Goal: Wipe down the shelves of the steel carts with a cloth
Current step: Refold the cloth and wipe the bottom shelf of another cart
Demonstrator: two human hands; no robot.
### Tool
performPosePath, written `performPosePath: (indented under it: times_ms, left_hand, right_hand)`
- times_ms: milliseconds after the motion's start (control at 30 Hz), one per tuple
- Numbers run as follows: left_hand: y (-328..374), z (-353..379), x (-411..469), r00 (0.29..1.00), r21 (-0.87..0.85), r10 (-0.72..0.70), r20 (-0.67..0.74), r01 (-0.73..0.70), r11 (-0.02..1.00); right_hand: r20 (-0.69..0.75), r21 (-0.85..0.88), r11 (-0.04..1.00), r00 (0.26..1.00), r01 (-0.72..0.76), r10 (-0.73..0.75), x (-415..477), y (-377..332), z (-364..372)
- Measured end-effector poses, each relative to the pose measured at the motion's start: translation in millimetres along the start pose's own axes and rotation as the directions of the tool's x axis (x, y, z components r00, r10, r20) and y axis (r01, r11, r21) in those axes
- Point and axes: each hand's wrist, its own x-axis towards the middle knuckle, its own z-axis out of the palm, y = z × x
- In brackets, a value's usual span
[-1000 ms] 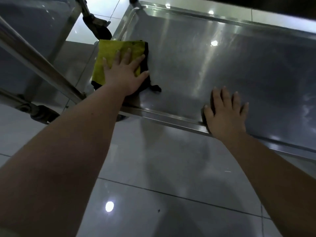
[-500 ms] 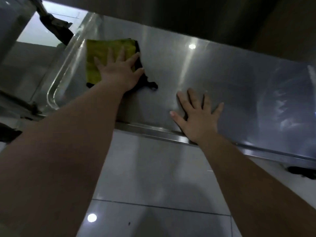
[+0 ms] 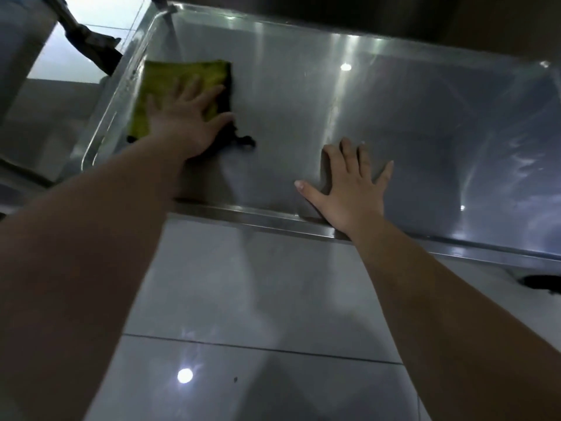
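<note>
Lower steel shelf point(image 3: 425, 132), seen from above. Yellow-green cloth point(image 3: 170, 83) lies flat at the shelf's 10 o'clock corner, just beside the left rim. The left hand point(image 3: 185, 126) presses it with fingers spread straight, no grip. A dark corner of the cloth trails out at the hand's 4 o'clock. The right hand point(image 3: 352, 189) lies flat on bare steel at the shelf's 6 o'clock edge, fingers splayed, holding nothing; likely a brace. Judgement: keep the palm flat with even weight, and run the cloth into the rim corner first. Then sweep in overlapping passes toward 3 o'clock. The bracing hand sits in that path and should lift or shift before the cloth reaches it. Tuck in the trailing corner so it does not bunch.
</note>
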Motion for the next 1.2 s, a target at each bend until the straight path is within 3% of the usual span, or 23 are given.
performPosePath:
  times_ms: [133, 200, 300, 367, 467, 533, 600, 700, 800, 900, 1000, 1133, 1200]
  left_hand:
    - [-44.9, -2.7, -47.7, 0.983, 0.016, -0.185, 0.012, 0.185, 0.983]
    - [-22.9, 3.6, -68.5, 0.978, 0.023, -0.206, 0.029, 0.205, 0.978]
    - [44.5, 17.8, -91.1, 0.992, 0.047, -0.118, 0.043, 0.116, 0.992]
    - [105.3, 30.3, -100.7, 0.998, 0.062, 0.001, 0.059, -0.004, 0.998]
    - [202.7, 49.0, -116.3, 0.972, 0.095, 0.206, 0.115, -0.217, 0.971]
    - [254.0, 59.5, -129.4, 0.931, 0.125, 0.331, 0.154, -0.351, 0.928]
    - [281.3, 65.7, -137.9, 0.907, 0.125, 0.384, 0.171, -0.407, 0.905]
    - [276.1, 65.4, -134.7, 0.915, 0.082, 0.382, 0.129, -0.394, 0.915]
    - [227.5, 56.5, -115.6, 0.956, 0.067, 0.283, 0.085, -0.288, 0.955]
    - [161.2, 39.6, -97.7, 0.999, 0.021, 0.008, 0.049, -0.009, 1.0]
    - [126.9, 30.7, -92.0, 0.978, 0.015, -0.204, 0.041, 0.204, 0.979]
    - [161.1, 34.9, -81.4, 0.96, -0.016, -0.277, 0.035, 0.278, 0.961]
    - [202.7, 39.1, -75.3, 0.977, -0.004, -0.211, 0.041, 0.211, 0.978]
  right_hand:
    - [-0.018, 0.059, 0.998, 1.0, 0.018, -0.017, 0.6, -0.2, 1.0]
    - [-0.051, 0.215, 0.976, 0.998, 0.036, -0.026, -0.5, 3.9, -2.8]
    - [-0.062, 0.636, 0.771, 0.998, 0.037, 0.003, -7.2, 20.4, -18.0]
    - [-0.07, 0.749, 0.661, 0.997, 0.044, 0.013, -13.2, 45.5, -26.7]
    - [-0.109, 0.52, 0.849, 0.993, 0.094, -0.043, -17.6, 101.9, -28.6]
    - [-0.022, 0.322, 0.947, 1.0, -0.011, 0.019, -27.7, 139.3, -27.1]
    - [0.014, 0.196, 0.976, 0.996, -0.091, 0.09, -46.1, 168.9, -23.4]
    - [0.019, 0.108, 0.99, 0.996, -0.093, 0.092, -69.9, 189.0, -18.1]
    - [0.034, 0.059, 0.996, 0.997, -0.073, 0.071, -73.3, 189.8, -14.5]
    - [0.015, 0.031, 0.997, 0.997, -0.077, 0.077, -73.9, 184.1, -11.5]
    - [0.02, 0.018, 0.998, 0.998, -0.057, 0.056, -73.2, 175.1, -10.6]
    - [-0.001, 0.102, 0.994, 0.999, -0.035, 0.036, -73.6, 172.9, -10.0]
    - [-0.033, 0.187, 0.982, 0.999, -0.03, 0.037, -74.7, 179.6, -10.8]
